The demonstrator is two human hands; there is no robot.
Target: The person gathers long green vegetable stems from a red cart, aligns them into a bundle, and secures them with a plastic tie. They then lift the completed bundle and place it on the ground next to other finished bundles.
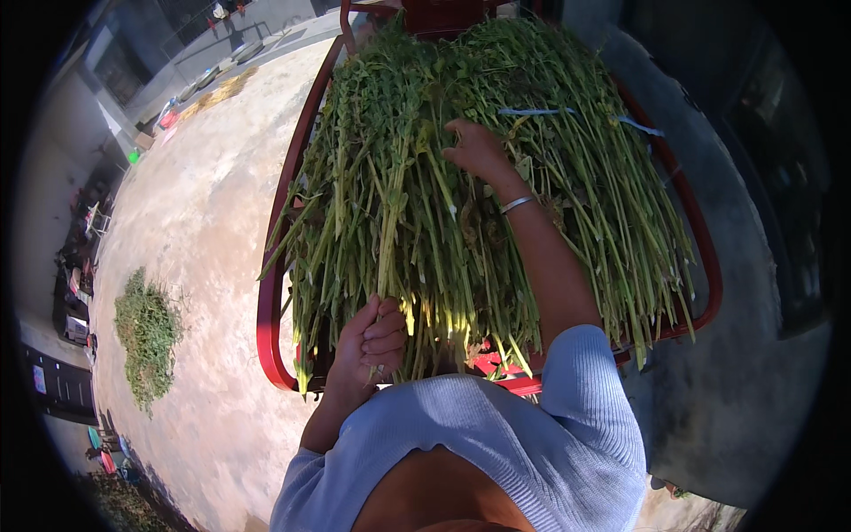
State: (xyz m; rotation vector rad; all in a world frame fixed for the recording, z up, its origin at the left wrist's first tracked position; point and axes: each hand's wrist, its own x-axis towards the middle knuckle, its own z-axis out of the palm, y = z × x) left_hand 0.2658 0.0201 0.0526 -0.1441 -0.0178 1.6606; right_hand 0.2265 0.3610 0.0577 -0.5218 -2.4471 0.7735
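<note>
A thick load of cut green stalks [612,226] with leafy tops fills a red-framed cart bed [270,332] in front of me. The leafy ends point away and the bare cut ends lie towards me. My left hand [377,337] is closed around the lower ends of a few stalks [387,244] near the load's front edge. Over the middle of the load, my right hand [480,152] reaches out with thumb and fingers apart, close to the leaves, and nothing shows between them. A silver bracelet [516,204] circles that wrist.
Blue strips [536,112] cross the right part of the load. On the pale concrete floor [213,230] to the left lies a small heap of green plants [146,337]. Various household items line the far left wall. A dark shaded wall stands at right.
</note>
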